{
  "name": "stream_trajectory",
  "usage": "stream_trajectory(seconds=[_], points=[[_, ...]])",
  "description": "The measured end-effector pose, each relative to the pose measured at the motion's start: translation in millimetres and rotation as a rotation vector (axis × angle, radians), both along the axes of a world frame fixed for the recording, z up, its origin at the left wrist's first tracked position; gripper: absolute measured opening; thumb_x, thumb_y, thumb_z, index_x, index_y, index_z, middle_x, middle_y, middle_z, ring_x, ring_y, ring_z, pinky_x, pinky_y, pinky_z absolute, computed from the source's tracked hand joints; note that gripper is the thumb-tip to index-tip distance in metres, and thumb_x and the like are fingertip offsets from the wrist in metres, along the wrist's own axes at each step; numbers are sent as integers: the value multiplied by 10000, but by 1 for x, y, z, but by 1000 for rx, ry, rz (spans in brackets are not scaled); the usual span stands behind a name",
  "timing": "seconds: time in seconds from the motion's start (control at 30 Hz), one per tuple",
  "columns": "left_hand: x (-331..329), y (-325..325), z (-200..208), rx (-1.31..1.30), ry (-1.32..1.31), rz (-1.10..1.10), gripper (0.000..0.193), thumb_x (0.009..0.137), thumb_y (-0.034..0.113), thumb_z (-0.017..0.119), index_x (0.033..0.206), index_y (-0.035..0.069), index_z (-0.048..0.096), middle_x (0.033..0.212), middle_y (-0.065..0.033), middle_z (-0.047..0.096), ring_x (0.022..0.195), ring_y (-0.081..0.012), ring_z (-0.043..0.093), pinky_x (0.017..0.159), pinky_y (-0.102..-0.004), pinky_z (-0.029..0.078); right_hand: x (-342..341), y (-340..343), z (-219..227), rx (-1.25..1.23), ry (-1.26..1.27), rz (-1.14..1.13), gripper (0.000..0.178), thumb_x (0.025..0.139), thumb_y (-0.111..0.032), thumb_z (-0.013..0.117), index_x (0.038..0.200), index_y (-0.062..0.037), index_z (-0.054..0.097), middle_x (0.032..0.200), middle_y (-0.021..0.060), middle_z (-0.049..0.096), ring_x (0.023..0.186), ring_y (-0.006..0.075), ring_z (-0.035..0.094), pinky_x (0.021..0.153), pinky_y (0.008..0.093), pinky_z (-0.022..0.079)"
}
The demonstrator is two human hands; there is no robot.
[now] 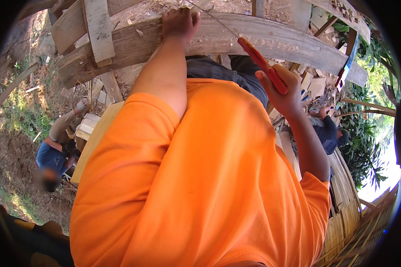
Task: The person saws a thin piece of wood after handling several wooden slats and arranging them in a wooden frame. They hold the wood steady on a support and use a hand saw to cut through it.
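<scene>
My right hand (286,92) is wrapped round the red handle of a handsaw (263,66), with the thumb raised along it. The saw's thin blade shows almost edge-on as a line. It runs up and to the left, across a long wooden plank (272,39), and leaves the picture at the top. With the arm stretched out, my left hand (181,24) rests on that same plank, left of the blade. Its fingers curl over the far edge, and their tips are hard to see. Where the blade meets wood is out of view.
Shorter boards (98,31) cross the plank at the left. Offcuts and chips (314,86) litter the ground. A person in blue (53,153) crouches at the left beside a pale wooden panel (91,144); another person in dark clothes (327,133) sits at the right near leafy plants (363,133).
</scene>
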State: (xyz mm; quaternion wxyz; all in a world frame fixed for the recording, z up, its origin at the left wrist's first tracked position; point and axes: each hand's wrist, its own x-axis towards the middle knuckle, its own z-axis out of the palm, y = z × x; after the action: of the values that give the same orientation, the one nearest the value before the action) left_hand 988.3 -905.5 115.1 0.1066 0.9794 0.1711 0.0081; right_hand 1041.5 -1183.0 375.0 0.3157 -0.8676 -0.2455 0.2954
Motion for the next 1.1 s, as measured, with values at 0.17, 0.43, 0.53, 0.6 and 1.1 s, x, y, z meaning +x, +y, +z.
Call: stream_trajectory(seconds=[0.17,0.43,0.53,0.6,1.1], points=[[-1,1,-1,41,3,-12,424,958,464,497,933,81,678,958,-121,726,961,-295,663,953,-476,405,-3,-8,-5,18,-2,16,350,896,-238,770,722,-32,547,560,56,451,496,149,398,485,328,351],[-2,3,-2,-22,-1,-27,383,953,428,517,930,72,659,912,-114,713,915,-310,659,888,-507,419,3,16,13,-9,67,-8,357,885,-208,772,695,-31,526,560,104,479,472,223,408,478,342,385],[0,3,-5,8,-76,-26,364,944,419,537,909,76,655,888,-110,711,897,-307,660,879,-504,418,19,46,37,16,87,16,350,901,-188,749,699,-17,520,559,110,474,479,229,410,486,354,381],[0,2,-3,-15,-67,-14,366,944,419,539,902,75,657,881,-108,710,898,-305,659,884,-498,415,27,60,47,-16,118,44,326,932,-216,724,738,-26,545,571,57,454,518,148,401,498,334,354],[-2,3,-2,-87,-138,40,371,933,429,546,897,91,694,851,-106,721,884,-300,665,882,-473,419,34,124,71,-165,8,137,312,969,-284,695,814,-23,625,608,7,511,580,80,450,533,287,382]])
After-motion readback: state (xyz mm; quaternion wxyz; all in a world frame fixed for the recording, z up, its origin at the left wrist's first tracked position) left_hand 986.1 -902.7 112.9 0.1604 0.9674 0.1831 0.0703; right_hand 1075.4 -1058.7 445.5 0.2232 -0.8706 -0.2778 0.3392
